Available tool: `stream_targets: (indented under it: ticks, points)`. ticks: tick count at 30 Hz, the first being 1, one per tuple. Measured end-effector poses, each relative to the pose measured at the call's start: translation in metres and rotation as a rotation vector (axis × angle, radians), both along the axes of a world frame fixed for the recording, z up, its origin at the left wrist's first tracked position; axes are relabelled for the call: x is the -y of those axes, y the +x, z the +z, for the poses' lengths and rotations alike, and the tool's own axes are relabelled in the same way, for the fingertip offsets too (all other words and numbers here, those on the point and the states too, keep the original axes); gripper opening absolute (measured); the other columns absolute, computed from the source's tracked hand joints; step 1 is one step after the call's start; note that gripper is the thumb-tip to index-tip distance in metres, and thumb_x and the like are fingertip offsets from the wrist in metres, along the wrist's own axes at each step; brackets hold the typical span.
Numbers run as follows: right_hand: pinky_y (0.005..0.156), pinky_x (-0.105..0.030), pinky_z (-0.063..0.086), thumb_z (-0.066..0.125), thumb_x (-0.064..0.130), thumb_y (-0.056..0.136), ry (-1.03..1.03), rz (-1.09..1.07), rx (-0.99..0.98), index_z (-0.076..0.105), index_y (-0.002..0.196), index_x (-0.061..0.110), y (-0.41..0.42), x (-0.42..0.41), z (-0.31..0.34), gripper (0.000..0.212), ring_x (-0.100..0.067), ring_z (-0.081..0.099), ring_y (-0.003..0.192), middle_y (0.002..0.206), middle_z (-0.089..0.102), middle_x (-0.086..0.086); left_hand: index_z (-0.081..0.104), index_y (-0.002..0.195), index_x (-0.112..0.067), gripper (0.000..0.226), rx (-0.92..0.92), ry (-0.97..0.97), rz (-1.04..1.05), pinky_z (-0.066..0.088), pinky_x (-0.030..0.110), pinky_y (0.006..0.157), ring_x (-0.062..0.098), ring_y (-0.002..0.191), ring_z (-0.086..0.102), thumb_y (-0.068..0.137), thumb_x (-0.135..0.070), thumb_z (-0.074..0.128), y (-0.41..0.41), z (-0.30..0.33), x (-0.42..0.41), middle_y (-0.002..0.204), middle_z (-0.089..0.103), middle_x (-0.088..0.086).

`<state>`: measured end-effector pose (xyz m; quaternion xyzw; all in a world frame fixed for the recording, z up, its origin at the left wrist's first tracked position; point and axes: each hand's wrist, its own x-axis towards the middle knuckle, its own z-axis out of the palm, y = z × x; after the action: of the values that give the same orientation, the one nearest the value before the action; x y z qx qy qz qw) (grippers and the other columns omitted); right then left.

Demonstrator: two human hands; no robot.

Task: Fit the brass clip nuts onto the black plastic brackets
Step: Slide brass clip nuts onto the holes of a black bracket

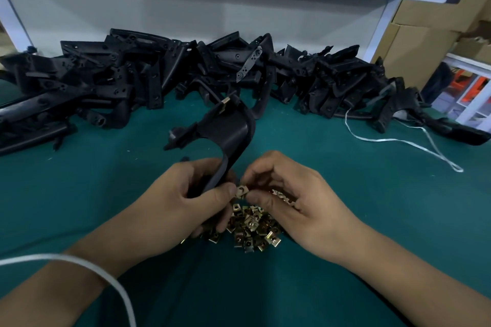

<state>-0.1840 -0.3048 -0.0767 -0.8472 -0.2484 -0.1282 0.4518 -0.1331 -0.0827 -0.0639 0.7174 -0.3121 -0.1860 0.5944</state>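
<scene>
two hands (183,199) (297,202) pinching one clip nut (242,191)

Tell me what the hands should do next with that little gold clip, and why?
Probably push the brass clip nut onto the near end of the black bracket. The right hand pinches the nut right beside that end, which the left hand grips. The far tab already seems to carry a clip.

Both forearms bare and sleeveless, left hand (170,202) and right hand (300,204) ungloved, no rings
</scene>
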Motion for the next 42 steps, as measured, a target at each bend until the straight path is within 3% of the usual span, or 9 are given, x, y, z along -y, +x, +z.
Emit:
stream_targets:
  ticks: [5,12,17,23,26,30,33,39,42]
  points:
    - [0.080,-0.040,0.055,0.055,0.024,0.109,-0.219,-0.023,0.076,0.057,0.121,0.016,-0.001,0.000,0.003,0.014,-0.020,0.063,0.095,0.111,0.055,0.008,0.061,0.084,-0.023,0.020,0.068,0.037,0.052,0.039,0.013,0.047,0.003,0.047,0.047,0.102,-0.016,0.057,0.000,-0.004,0.002,0.056,0.058,0.000]
    - [0.081,-0.034,0.048,0.049,0.023,0.112,-0.494,-0.080,0.256,0.063,0.112,0.007,-0.007,-0.004,0.015,0.021,-0.019,0.053,0.088,0.104,0.054,-0.002,0.060,0.082,-0.018,0.019,0.119,0.064,0.039,0.039,0.015,0.049,0.004,0.050,0.046,0.097,-0.031,0.058,-0.002,-0.001,0.002,0.057,0.057,-0.002]
    - [0.079,-0.045,0.049,0.044,0.029,0.112,-0.607,-0.114,0.355,0.066,0.104,0.005,-0.011,-0.011,0.019,0.033,-0.027,0.055,0.085,0.098,0.058,-0.006,0.050,0.077,-0.013,0.029,0.155,0.090,0.051,0.036,0.021,0.050,0.007,0.054,0.040,0.103,-0.024,0.059,-0.005,0.000,0.002,0.059,0.044,-0.005]
    - [0.079,-0.036,0.047,0.048,0.023,0.111,-0.466,-0.073,0.368,0.067,0.097,0.002,-0.007,-0.010,0.017,0.031,-0.024,0.050,0.081,0.092,0.056,-0.005,0.054,0.090,0.006,0.036,0.101,0.035,-0.018,0.036,0.014,0.049,0.004,0.052,0.041,0.100,-0.029,0.054,-0.003,0.002,-0.001,0.059,0.046,-0.002]
    - [0.081,-0.030,0.046,0.052,0.015,0.109,-0.413,-0.062,0.348,0.066,0.099,0.001,-0.003,-0.010,0.015,0.022,-0.022,0.052,0.084,0.095,0.057,-0.004,0.059,0.088,-0.009,0.025,0.120,0.025,-0.039,0.035,0.015,0.048,0.006,0.053,0.039,0.097,-0.031,0.052,-0.003,0.006,-0.001,0.061,0.046,-0.002]
    - [0.085,-0.013,0.039,0.054,-0.003,0.103,-0.342,-0.239,0.319,0.061,0.104,0.010,-0.001,0.018,0.014,0.015,0.000,0.052,0.094,0.098,0.049,0.013,0.057,0.079,-0.021,0.020,0.008,-0.063,0.048,0.032,0.021,0.044,0.015,0.052,0.036,0.095,-0.024,0.046,0.006,0.008,-0.016,0.060,0.044,0.002]
    - [0.077,-0.021,0.041,0.042,0.022,0.113,-0.277,-0.321,0.266,0.056,0.098,0.017,0.002,0.033,0.011,0.021,-0.013,0.055,0.087,0.091,0.052,0.008,0.053,0.077,-0.017,0.017,-0.060,-0.094,0.164,0.027,0.024,0.042,0.020,0.050,0.030,0.091,-0.023,0.044,0.015,0.008,-0.026,0.061,0.042,0.008]
    - [0.081,-0.022,0.050,0.059,0.019,0.107,-0.064,-0.308,0.156,0.078,0.115,0.019,0.016,0.022,0.004,0.020,-0.017,0.067,0.090,0.096,0.066,0.013,0.057,0.081,-0.020,0.029,0.081,0.072,0.225,0.035,0.015,0.044,0.005,0.047,0.039,0.105,-0.011,0.044,0.020,-0.003,-0.012,0.061,0.048,-0.001]
    - [0.079,-0.029,0.056,0.067,0.020,0.102,0.062,-0.343,0.125,0.079,0.111,0.022,0.015,0.028,0.002,0.015,-0.019,0.071,0.084,0.092,0.071,0.005,0.062,0.086,-0.024,0.018,0.091,0.086,0.286,0.036,0.017,0.046,0.006,0.050,0.040,0.102,-0.028,0.054,0.023,-0.008,-0.018,0.064,0.047,-0.003]
